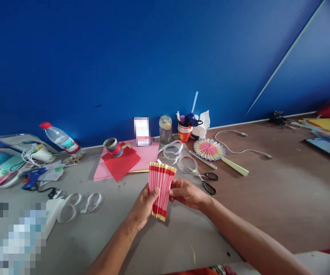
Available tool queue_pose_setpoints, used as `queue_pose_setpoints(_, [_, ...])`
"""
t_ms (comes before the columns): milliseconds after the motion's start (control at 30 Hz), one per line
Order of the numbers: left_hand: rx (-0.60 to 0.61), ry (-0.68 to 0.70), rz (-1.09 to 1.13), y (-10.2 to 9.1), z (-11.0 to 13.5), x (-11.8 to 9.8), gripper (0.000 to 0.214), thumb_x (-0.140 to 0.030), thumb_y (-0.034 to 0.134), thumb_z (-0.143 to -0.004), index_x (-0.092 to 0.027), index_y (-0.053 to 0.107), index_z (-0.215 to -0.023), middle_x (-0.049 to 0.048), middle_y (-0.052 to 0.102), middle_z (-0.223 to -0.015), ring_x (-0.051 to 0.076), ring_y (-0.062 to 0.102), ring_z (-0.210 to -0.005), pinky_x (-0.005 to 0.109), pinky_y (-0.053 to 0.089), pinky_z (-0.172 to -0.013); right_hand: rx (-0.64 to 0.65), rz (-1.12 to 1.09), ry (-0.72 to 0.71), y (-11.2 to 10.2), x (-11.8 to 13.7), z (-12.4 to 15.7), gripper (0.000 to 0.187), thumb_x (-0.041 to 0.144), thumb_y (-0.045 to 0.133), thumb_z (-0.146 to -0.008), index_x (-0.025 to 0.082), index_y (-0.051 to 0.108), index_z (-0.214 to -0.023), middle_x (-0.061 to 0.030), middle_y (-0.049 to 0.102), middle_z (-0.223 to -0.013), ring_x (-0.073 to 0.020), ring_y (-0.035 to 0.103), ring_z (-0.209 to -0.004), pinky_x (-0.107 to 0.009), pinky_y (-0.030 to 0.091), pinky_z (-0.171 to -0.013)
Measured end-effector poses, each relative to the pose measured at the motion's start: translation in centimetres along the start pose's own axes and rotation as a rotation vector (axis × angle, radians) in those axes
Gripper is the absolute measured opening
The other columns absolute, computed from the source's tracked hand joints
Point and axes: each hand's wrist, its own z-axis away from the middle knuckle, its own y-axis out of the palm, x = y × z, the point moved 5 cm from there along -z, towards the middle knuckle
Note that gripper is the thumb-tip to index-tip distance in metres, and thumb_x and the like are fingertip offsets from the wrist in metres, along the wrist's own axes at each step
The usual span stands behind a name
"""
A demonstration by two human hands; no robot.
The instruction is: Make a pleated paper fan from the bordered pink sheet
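A pleated paper strip (163, 183), pink with red bands and yellow edges at both ends, is held upright above the table. My left hand (144, 206) grips it from the left side, thumb lying across the folds. On the other side, my right hand (186, 193) pinches the strip's right edge between thumb and fingers. Beyond my right hand lie scissors (209, 182) with black handles. Farther back is a finished round paper fan (209, 149) in pink, yellow and lilac with a pale yellow handle.
Pink paper sheets (144, 156) and a red sheet (121, 164) lie behind my hands, with tape rolls (113, 147) on them. A glass jar (165, 129), a red cup of tools (184, 133) and a white cable (233, 152) are farther back. A bottle (61, 139) leans at left near a blue glue gun (34, 177).
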Motion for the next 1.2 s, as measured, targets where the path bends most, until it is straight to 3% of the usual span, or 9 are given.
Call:
queue_pose_setpoints(267, [-0.217,0.250,-0.374,-1.7,-1.3,-0.6,0.039,-0.045,0.061,-0.083,-0.019,0.052,-0.111,0.0075,0.065,-0.107,0.022,0.061,-0.097,0.033,0.048,-0.086,-0.112,-0.020,-0.065,-1.6,-0.4,-0.3,0.030,0.030,0.084,-0.061,0.015,0.061,-0.074,0.0038,0.059,-0.065,-0.0068,0.051,-0.056,-0.021,0.039,-0.058])
queue_pose_setpoints(367, [-0.184,0.236,-0.415,-1.6,-1.6,0.2,0.038,-0.040,0.059,-0.085,-0.019,0.050,-0.116,0.0094,0.063,-0.114,0.023,0.059,-0.103,0.035,0.046,-0.090,-0.139,-0.005,-0.066,-1.4,-0.5,-0.3,0.034,0.030,0.085,-0.059,0.015,0.060,-0.075,0.0033,0.060,-0.066,-0.0068,0.051,-0.057,-0.021,0.038,-0.057])
queue_pose_setpoints(533, [-0.004,0.155,-0.260,-0.5,-1.3,1.2,0.060,-0.039,0.064,-0.083,-0.019,0.035,-0.132,0.0137,0.057,-0.125,0.026,0.057,-0.110,0.037,0.047,-0.090,-0.188,0.027,-0.045,-1.6,-1.1,-0.4,0.038,0.034,0.084,-0.060,0.016,0.058,-0.079,0.0043,0.058,-0.065,-0.0060,0.047,-0.051,-0.020,0.034,-0.051])
queue_pose_setpoints(700, [-0.051,0.109,-0.335,-0.4,-0.8,1.0,0.071,-0.029,0.072,-0.076,-0.018,0.034,-0.135,0.0136,0.052,-0.132,0.028,0.052,-0.118,0.037,0.042,-0.098,-0.229,0.150,-0.033,-1.5,-1.4,-0.5,0.039,0.041,0.083,-0.061,0.016,0.055,-0.074,0.0058,0.054,-0.060,-0.0056,0.042,-0.048,-0.020,0.030,-0.048])
queue_pose_setpoints(833, [-0.111,0.063,-0.305,-0.2,-0.8,1.1,0.070,-0.024,0.074,-0.071,-0.019,0.039,-0.132,0.0110,0.057,-0.125,0.026,0.055,-0.113,0.037,0.044,-0.096,-0.231,0.195,-0.027,-0.9,-1.2,-0.3,0.041,0.044,0.082,-0.060,0.017,0.054,-0.072,0.0062,0.053,-0.060,-0.0062,0.042,-0.050,-0.021,0.032,-0.050])
queue_pose_setpoints(1067, [-0.113,0.097,-0.229,-0.5,-0.7,1.7,0.057,-0.034,0.070,-0.077,-0.020,0.044,-0.126,0.0100,0.062,-0.114,0.025,0.060,-0.102,0.035,0.046,-0.089,-0.253,0.159,-0.059,-1.1,-1.1,-0.2,0.034,0.038,0.081,-0.062,0.017,0.057,-0.070,0.0065,0.052,-0.055,-0.0057,0.040,-0.047,-0.021,0.030,-0.048])
queue_pose_setpoints(1200, [-0.105,0.071,-0.223,-0.6,-0.7,2.0,0.057,-0.036,0.075,-0.072,-0.019,0.049,-0.120,0.0087,0.063,-0.109,0.023,0.060,-0.095,0.034,0.047,-0.085,-0.229,0.136,-0.072,-1.2,-1.2,-0.1,0.033,0.039,0.081,-0.062,0.016,0.059,-0.070,0.0061,0.053,-0.053,-0.0057,0.040,-0.046,-0.021,0.029,-0.047])
